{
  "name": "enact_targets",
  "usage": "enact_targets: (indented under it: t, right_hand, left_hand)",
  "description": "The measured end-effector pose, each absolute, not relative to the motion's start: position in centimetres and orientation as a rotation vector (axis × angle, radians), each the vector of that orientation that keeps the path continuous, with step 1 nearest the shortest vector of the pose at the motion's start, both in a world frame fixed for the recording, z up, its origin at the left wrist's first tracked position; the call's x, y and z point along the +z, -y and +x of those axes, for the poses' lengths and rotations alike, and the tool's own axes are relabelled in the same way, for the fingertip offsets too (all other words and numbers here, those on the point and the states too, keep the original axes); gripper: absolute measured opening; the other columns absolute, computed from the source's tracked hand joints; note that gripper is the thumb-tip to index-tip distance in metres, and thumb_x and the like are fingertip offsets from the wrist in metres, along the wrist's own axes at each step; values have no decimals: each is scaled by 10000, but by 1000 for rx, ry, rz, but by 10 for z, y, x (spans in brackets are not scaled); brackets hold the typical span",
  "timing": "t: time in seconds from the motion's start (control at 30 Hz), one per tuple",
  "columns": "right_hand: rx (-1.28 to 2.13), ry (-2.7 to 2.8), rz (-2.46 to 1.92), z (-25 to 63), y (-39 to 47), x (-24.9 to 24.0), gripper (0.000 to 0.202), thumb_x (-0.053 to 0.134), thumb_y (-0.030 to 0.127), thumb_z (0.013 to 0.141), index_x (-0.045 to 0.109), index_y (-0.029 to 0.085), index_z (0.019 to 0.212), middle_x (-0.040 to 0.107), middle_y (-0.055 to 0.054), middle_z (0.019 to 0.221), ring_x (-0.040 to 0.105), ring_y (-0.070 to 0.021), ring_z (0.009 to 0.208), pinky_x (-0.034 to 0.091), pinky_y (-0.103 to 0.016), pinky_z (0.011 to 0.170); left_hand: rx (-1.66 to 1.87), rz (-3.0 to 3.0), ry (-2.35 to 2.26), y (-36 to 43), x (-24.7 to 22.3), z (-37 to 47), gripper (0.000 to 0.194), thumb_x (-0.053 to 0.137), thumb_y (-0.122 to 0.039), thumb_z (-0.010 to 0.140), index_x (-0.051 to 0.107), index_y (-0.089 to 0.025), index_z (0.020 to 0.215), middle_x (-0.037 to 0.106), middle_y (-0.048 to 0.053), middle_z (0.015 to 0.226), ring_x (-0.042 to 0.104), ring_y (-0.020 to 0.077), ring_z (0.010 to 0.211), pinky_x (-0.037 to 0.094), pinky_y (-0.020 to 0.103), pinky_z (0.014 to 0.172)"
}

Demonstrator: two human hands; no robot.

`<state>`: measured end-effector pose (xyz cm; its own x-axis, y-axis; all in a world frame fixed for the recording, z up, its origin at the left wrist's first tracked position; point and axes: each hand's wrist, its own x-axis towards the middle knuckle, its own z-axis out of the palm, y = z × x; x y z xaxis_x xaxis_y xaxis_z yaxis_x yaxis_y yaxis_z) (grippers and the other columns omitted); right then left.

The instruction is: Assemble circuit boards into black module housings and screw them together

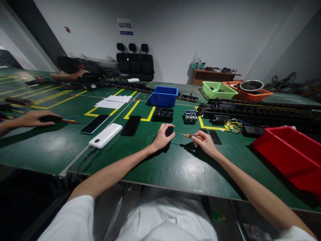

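Note:
My left hand (160, 139) is closed around a small black housing (169, 131), standing it on the green table (140, 164). In my right hand (206, 143) is a screwdriver (188, 135) with an orange and black handle, gripped between thumb and fingers. Its thin shaft points left, and the tip meets or nearly meets the housing's right side; I cannot tell which. Beyond my hands lie a group of black modules (163, 114) and a small block of circuit boards (190, 116). A flat black plate (215, 137) rests just past my right hand.
A red bin (293, 157) stands at the right, a blue bin (163, 96) at the back. Left of my hands are a black phone (131, 125), a cabled white power bank (106, 136) and another phone (95, 124). Another person's hand (35, 118) holds a black wired part.

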<state>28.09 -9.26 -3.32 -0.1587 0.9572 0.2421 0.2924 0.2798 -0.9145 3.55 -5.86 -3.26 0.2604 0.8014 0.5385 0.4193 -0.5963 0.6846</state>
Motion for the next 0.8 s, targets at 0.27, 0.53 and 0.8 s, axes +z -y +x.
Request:
enact_targets:
  t: [0.27, 0.53, 0.8]
  right_hand:
    - [952, 1629, -1158, 281, 91, -36, 330, 646, 492, 768, 537, 188, 837, 580, 24, 622, 541, -116, 506, 450, -251, 508]
    - [962, 1632, -1149, 281, 92, -35, 309, 642, 475, 780, 543, 188, 843, 582, 21, 618, 542, -122, 511, 447, -254, 513]
    - [952, 1643, -1150, 281, 92, -34, 318, 637, 485, 780, 544, 186, 830, 581, 21, 606, 537, -120, 506, 440, -252, 511]
  left_hand:
    - [1265, 2127, -1133, 58, -34, 36, 274, 576, -229, 815, 565, -234, 1089, 526, 35, 1053, 538, 176, 1018, 438, 340, 943]
    - [1284, 2131, -1103, 58, -34, 35, 269, 573, -230, 821, 563, -232, 1089, 527, 33, 1054, 538, 168, 1016, 433, 324, 945]
    - [1277, 2129, -1109, 58, -33, 35, 271, 571, -234, 822, 562, -232, 1093, 525, 36, 1061, 538, 172, 1024, 434, 329, 943]
